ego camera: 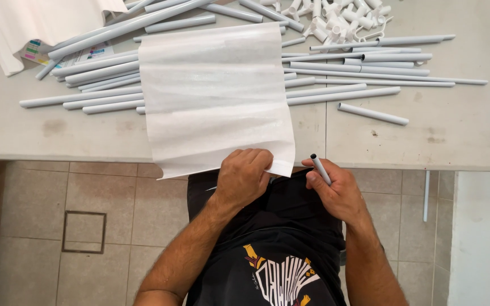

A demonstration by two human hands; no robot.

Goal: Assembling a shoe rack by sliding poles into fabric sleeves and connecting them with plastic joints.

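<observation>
White sheet lies over grey tubes on the pale table, its near edge overhanging; a coloured label sits top left. Tiled floor below. Left hand curled, fingers clamped on the sheet's edge; right hand pinches a pen.

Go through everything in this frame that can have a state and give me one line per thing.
White sheet: unrolled flat over the tubes, near edge hanging past the table edge.
Left hand: grip closed on the sheet's near edge.
Right hand: closed around a pen.
Pen: held upright-tilted, off the sheet.
Grey tubes: lying loose on the table, some under the sheet.
White connectors: piled at the far edge.
</observation>
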